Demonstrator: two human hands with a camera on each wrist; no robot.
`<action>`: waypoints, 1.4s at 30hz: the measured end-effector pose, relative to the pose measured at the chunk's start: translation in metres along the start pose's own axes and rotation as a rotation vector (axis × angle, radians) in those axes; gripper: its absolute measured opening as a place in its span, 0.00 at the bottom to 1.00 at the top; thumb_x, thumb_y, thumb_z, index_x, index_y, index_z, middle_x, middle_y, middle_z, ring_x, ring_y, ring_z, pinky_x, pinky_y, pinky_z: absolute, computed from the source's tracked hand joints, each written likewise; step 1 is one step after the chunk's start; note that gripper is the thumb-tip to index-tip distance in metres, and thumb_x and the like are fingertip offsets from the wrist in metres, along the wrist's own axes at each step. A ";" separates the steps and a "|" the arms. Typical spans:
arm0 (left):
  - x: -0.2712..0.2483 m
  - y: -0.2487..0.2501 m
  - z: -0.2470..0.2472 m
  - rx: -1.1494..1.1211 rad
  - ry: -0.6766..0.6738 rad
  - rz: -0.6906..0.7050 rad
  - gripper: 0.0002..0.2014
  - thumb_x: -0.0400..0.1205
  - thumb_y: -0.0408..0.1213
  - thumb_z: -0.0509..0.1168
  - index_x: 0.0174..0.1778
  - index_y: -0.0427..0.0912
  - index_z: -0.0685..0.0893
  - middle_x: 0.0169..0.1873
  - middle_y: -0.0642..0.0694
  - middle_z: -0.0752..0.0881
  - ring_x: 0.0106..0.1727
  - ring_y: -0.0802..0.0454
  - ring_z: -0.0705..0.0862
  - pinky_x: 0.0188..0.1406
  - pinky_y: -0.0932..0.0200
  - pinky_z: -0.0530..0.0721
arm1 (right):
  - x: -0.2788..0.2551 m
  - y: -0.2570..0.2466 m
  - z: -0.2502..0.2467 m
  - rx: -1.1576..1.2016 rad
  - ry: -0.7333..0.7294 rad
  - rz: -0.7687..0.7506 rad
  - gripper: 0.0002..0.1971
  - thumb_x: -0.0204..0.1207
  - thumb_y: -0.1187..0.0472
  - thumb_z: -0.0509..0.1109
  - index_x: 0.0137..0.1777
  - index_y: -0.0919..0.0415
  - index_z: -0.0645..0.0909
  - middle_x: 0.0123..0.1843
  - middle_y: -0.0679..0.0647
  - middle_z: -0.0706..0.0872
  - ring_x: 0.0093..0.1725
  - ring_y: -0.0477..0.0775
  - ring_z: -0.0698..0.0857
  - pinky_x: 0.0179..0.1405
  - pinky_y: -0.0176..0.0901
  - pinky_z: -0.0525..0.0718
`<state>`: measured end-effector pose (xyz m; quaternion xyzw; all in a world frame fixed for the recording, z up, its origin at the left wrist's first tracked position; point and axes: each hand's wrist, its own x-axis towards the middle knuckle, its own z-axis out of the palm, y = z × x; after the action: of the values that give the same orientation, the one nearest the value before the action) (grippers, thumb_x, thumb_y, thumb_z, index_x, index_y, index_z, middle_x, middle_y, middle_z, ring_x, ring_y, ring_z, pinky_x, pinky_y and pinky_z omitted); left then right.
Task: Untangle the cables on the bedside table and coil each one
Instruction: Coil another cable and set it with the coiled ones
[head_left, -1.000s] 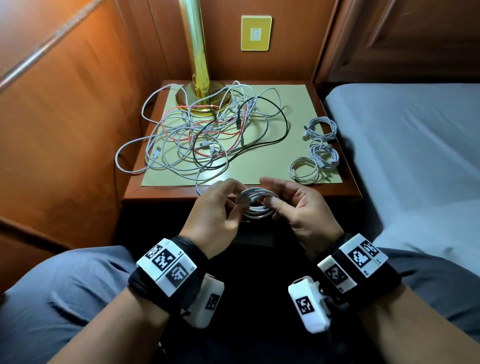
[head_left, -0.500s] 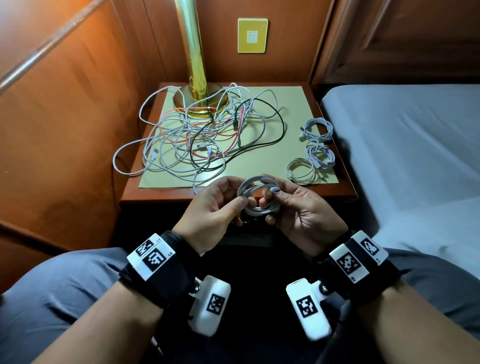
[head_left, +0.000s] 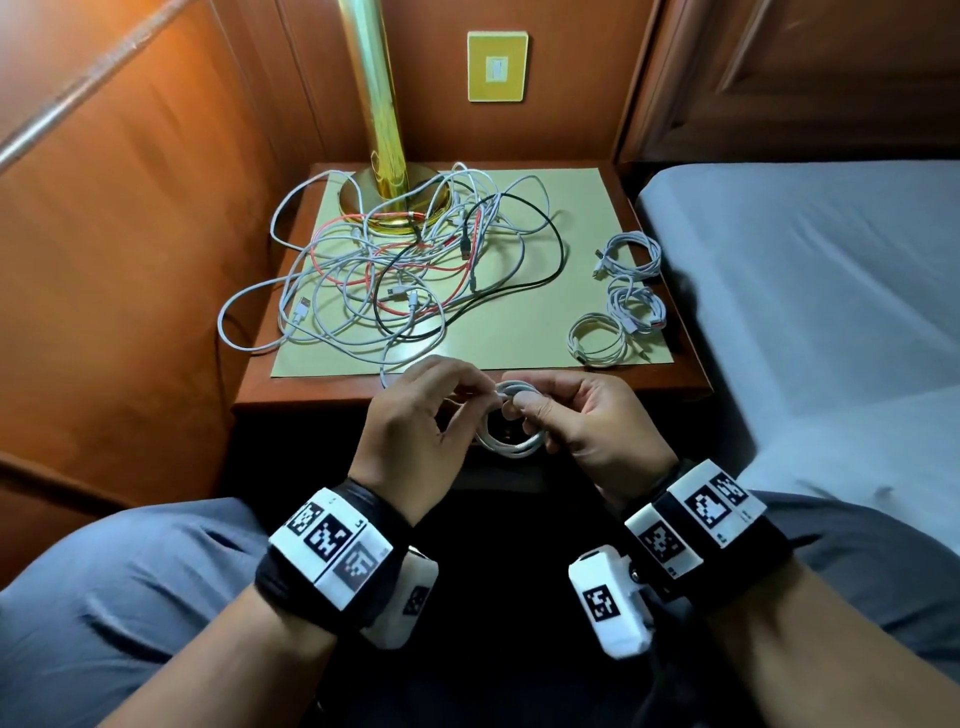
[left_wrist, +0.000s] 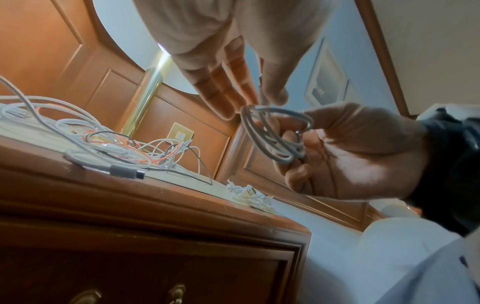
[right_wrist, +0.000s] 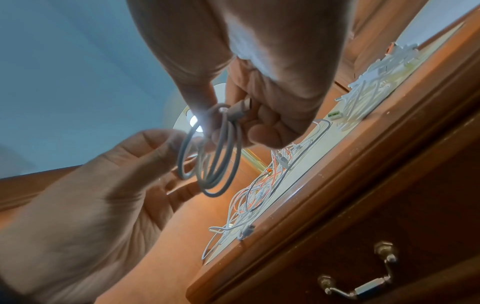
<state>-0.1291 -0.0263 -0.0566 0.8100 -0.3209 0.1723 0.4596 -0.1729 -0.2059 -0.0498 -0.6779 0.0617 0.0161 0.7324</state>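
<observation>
A small coil of white cable (head_left: 511, 446) hangs between my hands just in front of the bedside table (head_left: 311, 391). My right hand (head_left: 524, 410) grips the coil (right_wrist: 221, 164) at its top, with a plug end under the fingers. My left hand (head_left: 480, 395) pinches the coil's left side between thumb and fingertips. From the left wrist, the coil (left_wrist: 270, 144) sits in the right hand (left_wrist: 298, 139) and the left hand (left_wrist: 254, 102) touches its rim. A tangle of white, red and black cables (head_left: 395, 275) lies on the table's left half.
Three coiled white cables (head_left: 628, 254) (head_left: 636, 309) (head_left: 597, 340) lie along the right edge of a pale mat (head_left: 519, 332). A brass lamp post (head_left: 387, 156) stands at the back, partly ringed by the tangle. A bed (head_left: 805, 260) is to the right, wood panelling to the left.
Both hands kept hold of the coil and turned it. Its loop faced me half a second ago and now hangs below the fingertips. The tangle has not moved.
</observation>
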 end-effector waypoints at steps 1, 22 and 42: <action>0.001 0.000 -0.001 0.030 -0.007 0.007 0.03 0.79 0.31 0.76 0.47 0.38 0.90 0.43 0.48 0.88 0.45 0.52 0.87 0.49 0.56 0.85 | 0.000 0.000 0.000 -0.025 0.003 0.002 0.11 0.82 0.68 0.70 0.54 0.55 0.91 0.40 0.51 0.92 0.34 0.43 0.81 0.30 0.33 0.73; 0.012 -0.004 -0.029 -0.158 -0.153 -0.287 0.01 0.82 0.38 0.72 0.46 0.48 0.89 0.39 0.51 0.90 0.43 0.49 0.89 0.48 0.43 0.87 | 0.002 -0.025 -0.020 -0.156 -0.248 -0.047 0.19 0.80 0.76 0.69 0.63 0.53 0.86 0.54 0.52 0.92 0.46 0.50 0.86 0.36 0.36 0.85; 0.007 -0.005 -0.014 -0.179 -0.196 -0.487 0.08 0.83 0.40 0.69 0.39 0.44 0.85 0.43 0.55 0.92 0.45 0.50 0.89 0.51 0.50 0.87 | 0.000 -0.004 -0.013 -0.004 -0.005 -0.045 0.10 0.79 0.71 0.73 0.59 0.66 0.86 0.47 0.68 0.92 0.44 0.55 0.91 0.34 0.41 0.89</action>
<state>-0.1208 -0.0151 -0.0487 0.8323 -0.1737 -0.0513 0.5239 -0.1730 -0.2191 -0.0472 -0.6807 0.0447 0.0016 0.7312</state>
